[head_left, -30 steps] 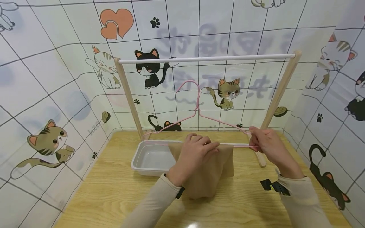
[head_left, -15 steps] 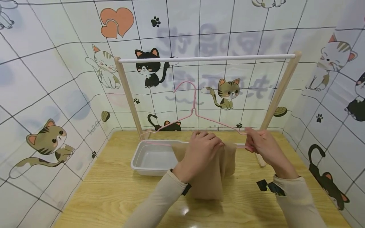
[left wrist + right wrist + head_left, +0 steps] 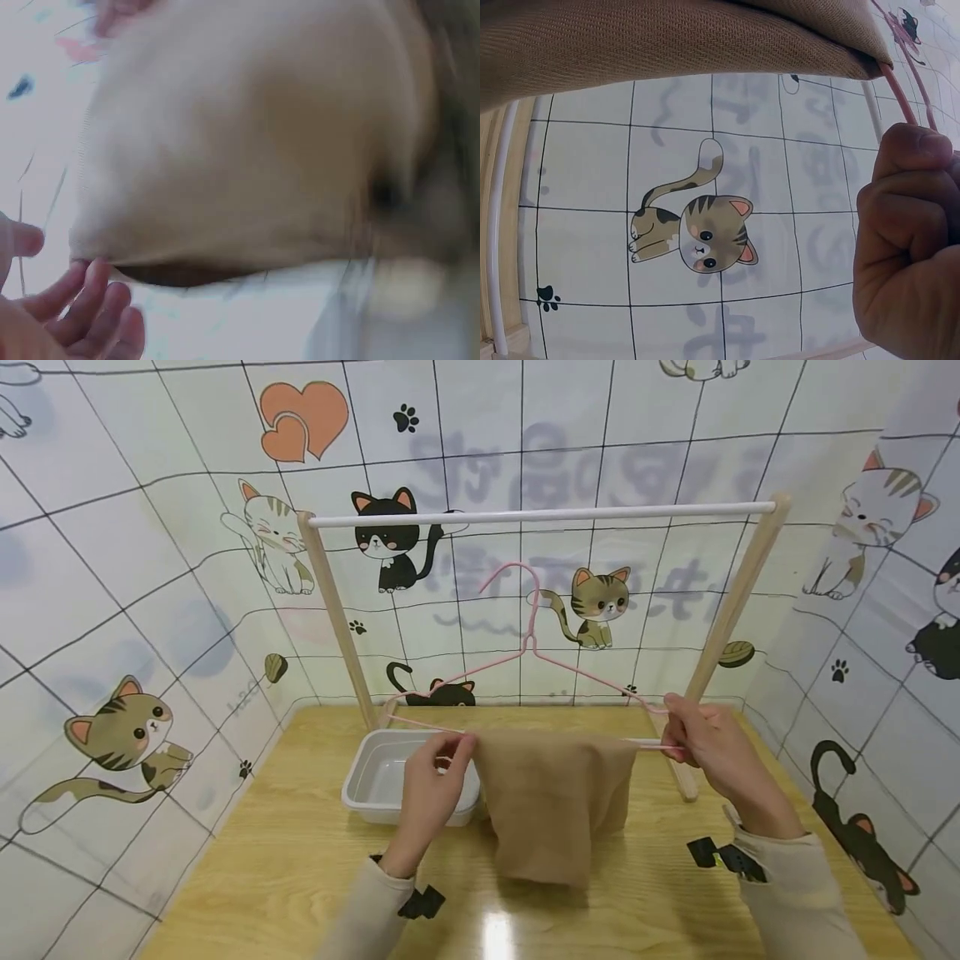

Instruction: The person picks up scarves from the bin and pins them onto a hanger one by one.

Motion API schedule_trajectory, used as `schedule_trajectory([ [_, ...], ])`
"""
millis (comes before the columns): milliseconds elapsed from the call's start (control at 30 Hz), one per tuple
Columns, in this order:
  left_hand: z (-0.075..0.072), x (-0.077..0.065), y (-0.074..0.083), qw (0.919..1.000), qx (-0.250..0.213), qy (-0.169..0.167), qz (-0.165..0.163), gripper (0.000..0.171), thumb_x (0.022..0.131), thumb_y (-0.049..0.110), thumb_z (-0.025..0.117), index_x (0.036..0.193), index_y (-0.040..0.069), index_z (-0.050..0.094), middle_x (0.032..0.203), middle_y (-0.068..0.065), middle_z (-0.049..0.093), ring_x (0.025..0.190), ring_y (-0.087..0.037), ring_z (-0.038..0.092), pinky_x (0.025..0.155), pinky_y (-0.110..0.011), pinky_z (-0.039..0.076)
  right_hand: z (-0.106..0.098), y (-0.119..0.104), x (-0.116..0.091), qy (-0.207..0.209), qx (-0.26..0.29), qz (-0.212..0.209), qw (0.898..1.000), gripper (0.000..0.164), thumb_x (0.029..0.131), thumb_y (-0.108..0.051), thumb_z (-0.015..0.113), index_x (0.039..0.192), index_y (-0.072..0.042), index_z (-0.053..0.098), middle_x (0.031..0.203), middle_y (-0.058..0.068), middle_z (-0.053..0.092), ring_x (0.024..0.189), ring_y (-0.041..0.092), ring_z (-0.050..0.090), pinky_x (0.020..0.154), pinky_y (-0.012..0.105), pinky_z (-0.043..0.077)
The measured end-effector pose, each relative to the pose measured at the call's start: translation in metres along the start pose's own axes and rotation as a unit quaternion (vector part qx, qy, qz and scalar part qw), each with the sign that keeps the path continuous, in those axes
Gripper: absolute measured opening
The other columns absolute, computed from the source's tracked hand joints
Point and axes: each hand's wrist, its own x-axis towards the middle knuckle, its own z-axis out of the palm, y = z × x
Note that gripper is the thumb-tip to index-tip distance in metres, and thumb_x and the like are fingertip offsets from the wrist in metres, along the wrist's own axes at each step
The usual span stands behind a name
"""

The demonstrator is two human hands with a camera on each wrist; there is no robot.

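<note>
A wooden table (image 3: 285, 877) carries everything here, walled on three sides by tiled panels printed with cartoon cats. Along the table's back edge stands a drying rack (image 3: 540, 515): two slanted wooden posts joined by a white rod across the top. A shallow grey tray (image 3: 375, 777) sits left of the middle, near the back edge and in front of the rack's left post.

In front of the rack and above the table a pink wire hanger (image 3: 528, 647) is held up with its hook below the white rod and not touching it. A tan cloth (image 3: 555, 802) is draped over the hanger's bottom bar, hanging down in a doubled fold whose lower edge comes close to the tabletop. The cloth is plain, finely woven and slightly rumpled; it covers the middle and right part of the bar and hides the tray's right end.

The right hand (image 3: 712, 747) is closed around the hanger's right end, fingers curled on the wire just beside the cloth's edge. The left hand (image 3: 431, 781) pinches the cloth's upper left corner at the bar, above the tray. The left wrist view is blurred; it shows the cloth close up with fingertips (image 3: 90, 300) at its edge.
</note>
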Motion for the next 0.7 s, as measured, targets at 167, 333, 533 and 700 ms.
schedule_trajectory([
  [167,-0.001,0.005,-0.003,0.9582,-0.164,-0.117,-0.203,0.037,0.104,0.024,0.062,0.130,-0.003,0.063,0.123,-0.016,0.068,0.115,-0.023,0.063,0.103,-0.044,0.052,-0.002,0.001,0.000,0.009,-0.009,-0.004,1.000,0.064,0.112,-0.037,0.041,0.062,0.001,0.034,0.055,0.000,0.051,0.048,0.014,0.040,0.042,0.032,0.032],
  [333,0.005,0.004,-0.005,0.9305,-0.209,-0.151,-0.260,0.030,0.102,0.022,0.064,0.120,-0.003,0.064,0.109,-0.004,0.067,0.104,-0.014,0.062,0.098,-0.039,0.052,-0.002,0.001,0.000,0.008,0.000,0.004,1.000,0.064,0.111,-0.038,0.041,0.063,0.002,0.034,0.056,0.001,0.051,0.048,0.015,0.041,0.042,0.033,0.031],
  [533,-0.002,0.006,-0.003,0.9340,-0.197,-0.184,-0.234,0.023,0.100,0.031,0.068,0.092,0.010,0.070,0.091,0.004,0.066,0.097,-0.014,0.059,0.092,-0.031,0.046,-0.001,0.003,0.002,-0.001,0.001,0.010,1.000,0.063,0.112,-0.035,0.041,0.063,0.003,0.035,0.055,0.000,0.052,0.047,0.013,0.040,0.039,0.032,0.030],
  [700,-0.017,0.012,0.002,0.9381,-0.207,-0.193,-0.199,0.018,0.102,0.025,0.066,0.092,0.011,0.065,0.092,0.001,0.063,0.089,-0.015,0.060,0.082,-0.029,0.050,-0.002,0.003,0.003,-0.001,0.006,-0.005,1.000,0.062,0.112,-0.033,0.040,0.063,0.004,0.034,0.055,-0.001,0.051,0.046,0.014,0.039,0.039,0.035,0.029],
])
